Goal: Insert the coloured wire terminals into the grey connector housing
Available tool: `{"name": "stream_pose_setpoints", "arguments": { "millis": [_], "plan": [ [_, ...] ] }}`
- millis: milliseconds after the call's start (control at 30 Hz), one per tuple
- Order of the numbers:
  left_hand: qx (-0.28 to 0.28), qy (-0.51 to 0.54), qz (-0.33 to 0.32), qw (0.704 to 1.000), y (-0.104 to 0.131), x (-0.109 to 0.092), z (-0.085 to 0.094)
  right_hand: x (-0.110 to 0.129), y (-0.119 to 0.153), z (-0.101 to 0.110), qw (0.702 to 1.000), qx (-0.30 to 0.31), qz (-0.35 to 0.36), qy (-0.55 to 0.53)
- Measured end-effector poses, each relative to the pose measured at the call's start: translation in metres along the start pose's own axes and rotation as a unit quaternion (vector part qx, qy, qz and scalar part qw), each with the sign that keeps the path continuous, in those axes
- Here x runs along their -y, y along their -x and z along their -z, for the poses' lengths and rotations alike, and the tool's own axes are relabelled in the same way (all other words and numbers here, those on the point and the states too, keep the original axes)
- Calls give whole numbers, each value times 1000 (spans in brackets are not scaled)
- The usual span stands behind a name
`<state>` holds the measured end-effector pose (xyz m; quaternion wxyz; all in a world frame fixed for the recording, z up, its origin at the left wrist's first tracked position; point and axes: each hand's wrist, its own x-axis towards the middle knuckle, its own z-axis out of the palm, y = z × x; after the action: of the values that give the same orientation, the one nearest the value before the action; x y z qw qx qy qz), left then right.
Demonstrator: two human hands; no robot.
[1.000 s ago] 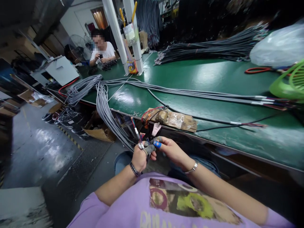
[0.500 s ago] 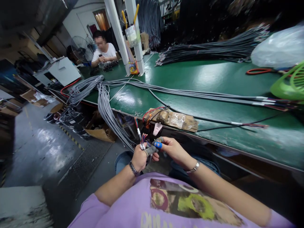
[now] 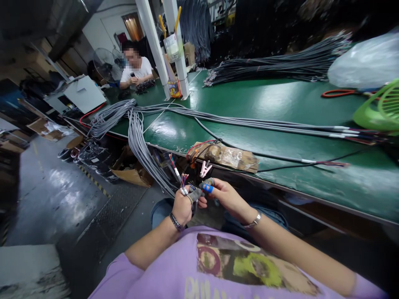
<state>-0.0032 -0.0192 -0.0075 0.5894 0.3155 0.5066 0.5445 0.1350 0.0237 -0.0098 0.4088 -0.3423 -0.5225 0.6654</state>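
My left hand (image 3: 183, 204) is closed round grey cables whose white-banded ends (image 3: 184, 191) fan out into thin coloured wires. Close against it, my right hand (image 3: 220, 192) is pinched at the fingertips; what lies between them is too small to make out. Finger covers are on both hands, a blue one among them on the right. Just beyond my hands, a pale pink clip (image 3: 205, 169) hangs at the bench edge, below a wooden block (image 3: 238, 159) wrapped in clear tape. A long bundle of grey cable (image 3: 139, 139) drapes over the edge to the left.
Across the green bench (image 3: 264, 99) run more grey cables (image 3: 249, 121). Dark cables (image 3: 274, 66), a plastic bag (image 3: 368, 62) and a green basket (image 3: 380, 108) lie to the right. A white post (image 3: 179, 54) stands behind; a person (image 3: 137, 68) sits further back.
The coloured wire ends in my left hand have shifted slightly left. The pink clip has turned and now shows its two legs. My right hand stays close to the left.
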Motion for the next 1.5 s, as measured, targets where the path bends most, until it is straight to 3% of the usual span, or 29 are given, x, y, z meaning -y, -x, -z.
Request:
{"name": "stream_pose_setpoints", "arguments": {
  "millis": [367,567,833,1033,1267,1400,1500],
  "plan": [
    [4,-7,10,1000,1,-1,1,2,-1,7,999,48,-14,-7],
    [74,-69,89,991,2,1,1,-5,-1,1,998,61,-13,-16],
    [40,-40,54,997,1,2,5,-12,-2,-1,993,-94,-51,-53],
    [20,-27,37,999,0,-1,6,-10,2,4,990,-32,-92,-98],
    [20,-71,26,997,2,4,5,0,-3,-5,999,17,-44,-9],
    [10,-80,34,996,2,6,6,1,-3,-6,999,24,-44,10],
    [-5,-71,16,997,0,7,6,-4,0,-8,999,-9,-42,7]
  ]
}}
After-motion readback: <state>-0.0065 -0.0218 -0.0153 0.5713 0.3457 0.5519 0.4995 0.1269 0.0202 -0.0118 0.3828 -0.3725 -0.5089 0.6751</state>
